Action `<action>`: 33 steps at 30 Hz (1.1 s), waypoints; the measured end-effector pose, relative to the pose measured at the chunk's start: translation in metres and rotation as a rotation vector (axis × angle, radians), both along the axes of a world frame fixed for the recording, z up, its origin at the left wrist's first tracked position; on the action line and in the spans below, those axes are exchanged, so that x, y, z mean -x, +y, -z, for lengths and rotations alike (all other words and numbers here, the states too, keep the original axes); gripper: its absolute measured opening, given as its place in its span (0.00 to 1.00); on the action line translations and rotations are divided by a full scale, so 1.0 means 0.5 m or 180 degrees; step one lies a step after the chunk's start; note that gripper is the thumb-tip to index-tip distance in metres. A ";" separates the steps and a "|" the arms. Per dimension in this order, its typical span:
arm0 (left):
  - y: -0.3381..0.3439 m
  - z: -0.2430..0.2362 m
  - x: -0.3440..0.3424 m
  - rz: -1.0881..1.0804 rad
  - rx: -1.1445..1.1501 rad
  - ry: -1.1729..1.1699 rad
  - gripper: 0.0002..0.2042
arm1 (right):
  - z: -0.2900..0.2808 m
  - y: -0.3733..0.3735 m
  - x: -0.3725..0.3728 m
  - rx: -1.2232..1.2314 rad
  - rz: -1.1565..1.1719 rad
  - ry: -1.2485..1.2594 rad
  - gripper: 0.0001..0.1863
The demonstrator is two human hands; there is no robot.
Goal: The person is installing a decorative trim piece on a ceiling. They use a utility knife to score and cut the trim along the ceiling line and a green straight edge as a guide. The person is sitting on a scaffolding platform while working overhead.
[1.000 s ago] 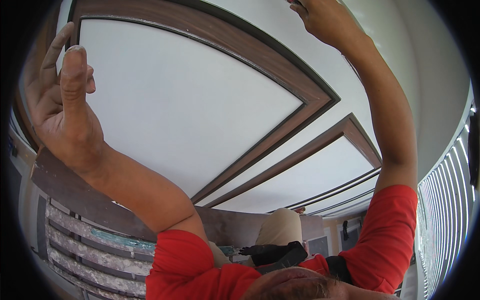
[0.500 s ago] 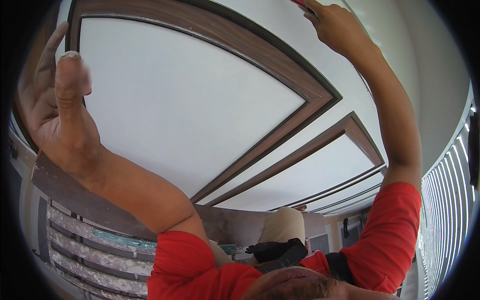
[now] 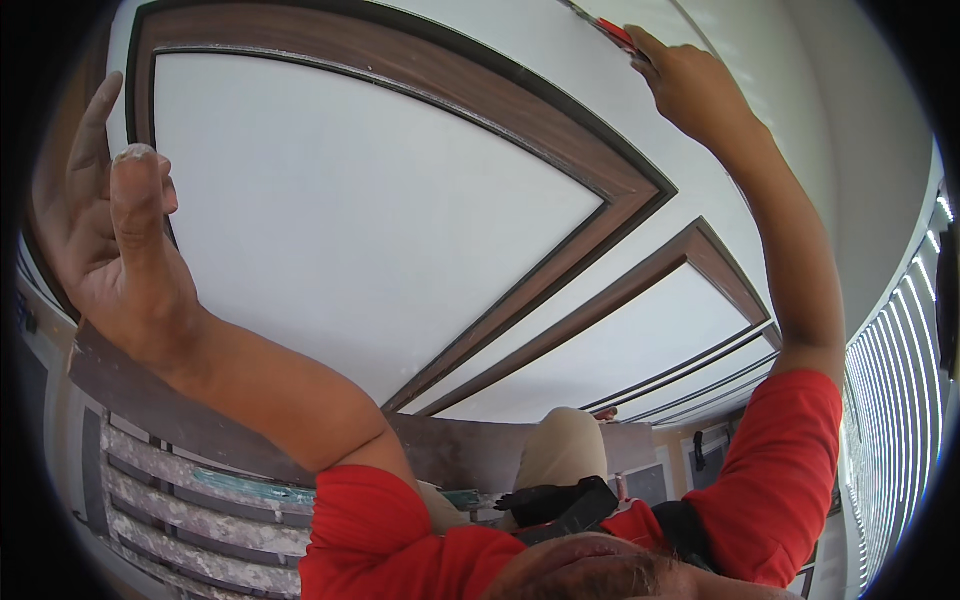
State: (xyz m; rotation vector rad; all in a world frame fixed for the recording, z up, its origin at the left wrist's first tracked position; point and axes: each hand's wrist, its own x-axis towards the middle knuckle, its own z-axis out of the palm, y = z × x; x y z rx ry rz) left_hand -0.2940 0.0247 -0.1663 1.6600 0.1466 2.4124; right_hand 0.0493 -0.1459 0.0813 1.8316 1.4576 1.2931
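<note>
My left hand [image 3: 120,225] is raised at the far left with fingers apart, holding nothing, beside the brown wood-look moulding [image 3: 142,110] that frames a large white panel [image 3: 370,210]; whether its fingertips touch the surface I cannot tell. My right hand [image 3: 695,95] is up at the top right, closed round a red-handled tool [image 3: 615,32] with a thin metal end, against or just off the white surface above the large frame. A smaller framed white panel [image 3: 625,325] lies below and right of the large one.
A brown board [image 3: 450,450] runs along the panels' lower edge. Below left are paint-spattered slats [image 3: 180,515]. My knee [image 3: 560,445] and dark straps show at the bottom centre, between my red sleeves. A slatted blind [image 3: 890,410] with light through it is at the right.
My right hand has moved down and rightward, bringing more of the red tool into view. My left hand has shifted slightly down and left, fingers still apart.
</note>
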 end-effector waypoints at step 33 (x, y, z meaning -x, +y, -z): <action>-0.066 -0.104 -0.422 0.0541 0.1404 0.0561 0.30 | 0.274 -0.330 -0.024 -0.1652 -0.1376 0.3183 0.24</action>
